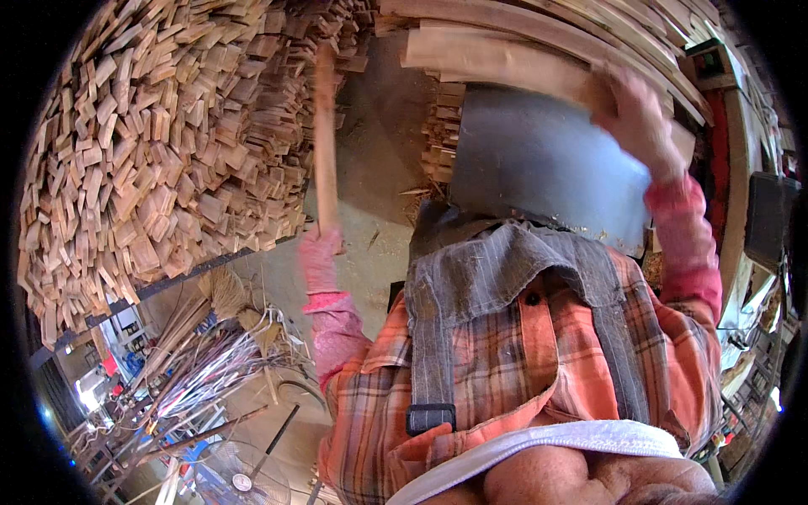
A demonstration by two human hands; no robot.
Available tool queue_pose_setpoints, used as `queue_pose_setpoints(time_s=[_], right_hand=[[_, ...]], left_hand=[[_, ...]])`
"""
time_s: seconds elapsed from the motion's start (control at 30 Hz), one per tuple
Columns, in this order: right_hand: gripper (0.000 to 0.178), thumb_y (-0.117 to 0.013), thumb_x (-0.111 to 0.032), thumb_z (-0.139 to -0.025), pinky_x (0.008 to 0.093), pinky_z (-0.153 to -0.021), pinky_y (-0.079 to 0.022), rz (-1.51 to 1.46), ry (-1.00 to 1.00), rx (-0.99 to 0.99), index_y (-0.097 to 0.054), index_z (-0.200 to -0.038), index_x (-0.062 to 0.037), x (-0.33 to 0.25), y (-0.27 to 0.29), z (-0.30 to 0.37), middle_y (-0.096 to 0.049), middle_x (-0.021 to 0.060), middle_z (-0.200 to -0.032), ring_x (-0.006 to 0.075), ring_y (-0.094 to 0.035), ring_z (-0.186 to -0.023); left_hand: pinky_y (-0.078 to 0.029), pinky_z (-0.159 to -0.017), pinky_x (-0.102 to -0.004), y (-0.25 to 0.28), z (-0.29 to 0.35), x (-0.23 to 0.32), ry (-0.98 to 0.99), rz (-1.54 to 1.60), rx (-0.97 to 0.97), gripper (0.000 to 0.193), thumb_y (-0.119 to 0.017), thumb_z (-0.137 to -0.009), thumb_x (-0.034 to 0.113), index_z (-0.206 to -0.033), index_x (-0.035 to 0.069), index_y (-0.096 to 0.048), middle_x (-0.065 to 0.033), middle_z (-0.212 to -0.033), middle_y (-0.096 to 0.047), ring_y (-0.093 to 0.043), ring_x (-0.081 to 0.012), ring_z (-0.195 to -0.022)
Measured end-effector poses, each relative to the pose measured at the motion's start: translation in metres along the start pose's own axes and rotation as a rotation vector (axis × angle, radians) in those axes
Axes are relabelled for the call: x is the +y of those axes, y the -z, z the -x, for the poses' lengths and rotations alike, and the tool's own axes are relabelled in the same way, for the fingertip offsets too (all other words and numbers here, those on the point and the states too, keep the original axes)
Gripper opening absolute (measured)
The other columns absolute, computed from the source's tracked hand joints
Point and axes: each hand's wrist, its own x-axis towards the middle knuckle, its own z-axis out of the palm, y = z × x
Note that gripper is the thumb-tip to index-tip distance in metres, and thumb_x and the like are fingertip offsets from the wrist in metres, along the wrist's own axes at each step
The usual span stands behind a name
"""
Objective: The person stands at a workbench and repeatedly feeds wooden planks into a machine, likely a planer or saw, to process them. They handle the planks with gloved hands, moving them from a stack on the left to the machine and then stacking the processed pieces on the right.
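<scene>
At the left of my body, my left hand is closed round the lower end of a long narrow wooden strip, which points away from me beside the big wood pile. My right hand, smeared by motion, is at the right end of a wider wooden board. Its fingers seem wrapped over the board's end, though blur hides the detail. The board lies across the far side of a smooth grey metal surface, in front of other long boards.
A tall pile of short wood pieces fills the left. A smaller stack stands left of the metal surface. Wood chips lie on the floor. Lower left are a bundle of sticks and strips and a wire fan. A post rises at right.
</scene>
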Motion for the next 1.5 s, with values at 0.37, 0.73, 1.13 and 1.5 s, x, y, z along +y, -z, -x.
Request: queue_pose_setpoints(time_s=[0.37, 0.73, 1.13, 1.5], right_hand=[[0.057, -0.076, -0.005, -0.079, 0.0455, -0.104, -0.050, 0.233, -0.414, -0.491, -0.063, -0.134, -0.0169, 0.041, -0.030, 0.105, -0.066, 0.0082, -0.132, 0.0338, -0.059, -0.126], [0.046, -0.051, -0.002, -0.095, 0.0462, -0.105, -0.051, 0.532, -0.843, -0.498, -0.058, -0.138, -0.0151, 0.175, -0.029, 0.209, -0.061, 0.0168, -0.140, 0.0372, -0.062, -0.125], [0.067, -0.069, -0.008, -0.085, 0.0483, -0.107, -0.049, 0.292, -0.295, 0.038, -0.049, -0.148, -0.0134, -0.002, -0.020, -0.029, -0.055, 0.0099, -0.146, 0.0342, -0.058, -0.129], [0.051, -0.067, -0.017, -0.085, 0.0454, -0.096, -0.055, 0.448, -0.421, -0.441, -0.060, -0.134, -0.0067, -0.024, -0.007, -0.110, -0.069, 0.0170, -0.128, 0.0330, -0.066, -0.121]], left_hand=[[-0.053, -0.057, -0.0271, -0.023, -0.064, -0.014, 0.332, -0.380, -0.244, 0.051, -0.082, -0.088, 0.023, -0.135, 0.007, -0.070, 0.0025, -0.086, -0.070, -0.062, -0.0076, -0.069], [-0.055, -0.083, -0.0289, -0.116, -0.145, -0.007, 0.033, -0.800, -0.818, 0.053, -0.081, -0.087, 0.025, -0.135, 0.004, -0.069, -0.0066, -0.116, -0.077, -0.069, -0.0147, -0.096], [-0.056, -0.093, -0.0412, -0.262, -0.179, -0.066, -0.424, -0.861, -1.351, 0.038, -0.070, -0.091, 0.025, -0.123, 0.006, -0.073, -0.0139, -0.113, -0.076, -0.071, -0.0232, -0.105], [-0.057, -0.096, -0.0485, -0.282, -0.197, -0.153, -0.511, -1.370, -1.155, 0.032, -0.064, -0.087, 0.017, -0.114, 0.006, -0.076, -0.0221, -0.114, -0.074, -0.072, -0.0360, -0.111]])
